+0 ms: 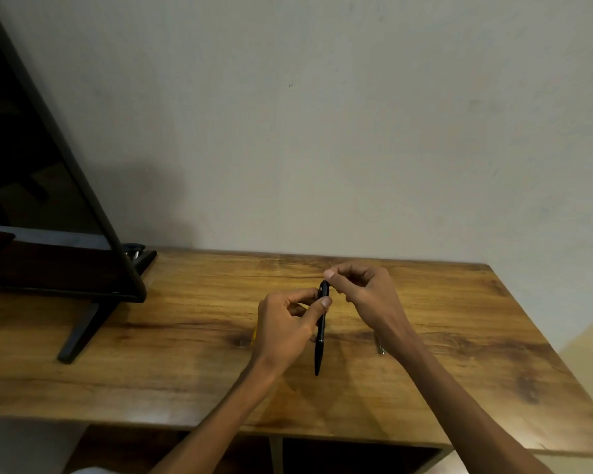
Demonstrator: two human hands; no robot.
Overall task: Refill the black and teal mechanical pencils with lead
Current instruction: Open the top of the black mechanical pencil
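Black and slim, the mechanical pencil (319, 331) is held above the worktop (192, 364), tip pointing toward the person and cap end away. It is gripped near its upper half by the left hand (288, 328), thumb and fingers curled round the barrel. At the cap end the right hand (363, 289) is set with thumb and forefinger pinched together; whether lead, the cap or nothing at all is pinched there cannot be told, as anything so fine is too small to be seen.

The pencil is judged light and stiff, its smooth barrel likely slippery, so a hold at mid-barrel as shown is thought soundest, with the open end left free. Lead would be brittle and is best taken lightly between fingertips and fed straight in, never bent.

Just beyond the right wrist a small metallic object (380, 347) lies on the wood; its nature is unclear. The teal pencil cannot be identified with certainty. Farther off, at the left, a dark screen (48, 200) stands on its foot, and a pale wall (356, 131) closes the scene.
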